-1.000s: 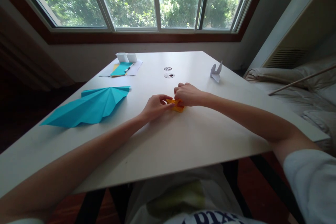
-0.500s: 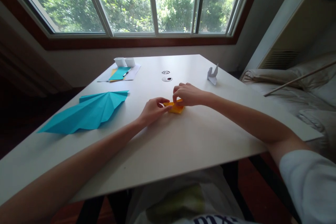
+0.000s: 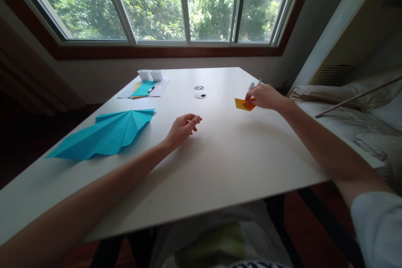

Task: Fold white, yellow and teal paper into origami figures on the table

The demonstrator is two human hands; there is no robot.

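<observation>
My right hand (image 3: 266, 96) pinches a small folded orange paper piece (image 3: 244, 104) just above the white table (image 3: 220, 163), toward its right side. Behind that hand, a white folded paper figure (image 3: 255, 84) is mostly hidden. My left hand (image 3: 183, 127) rests near the table's middle with fingers loosely apart and nothing in it. A large pleated blue paper fan shape (image 3: 105, 133) lies to its left.
At the far left of the table lie white sheets with a blue sheet and a pen (image 3: 145, 88), plus two small white cups (image 3: 150, 75). Two round holes (image 3: 199, 92) sit in the tabletop. A bed (image 3: 354, 113) stands to the right, windows behind.
My right hand lifted the orange paper from the table's middle and carried it right, toward the white figure. My left hand let go and stayed in place, fingers apart.
</observation>
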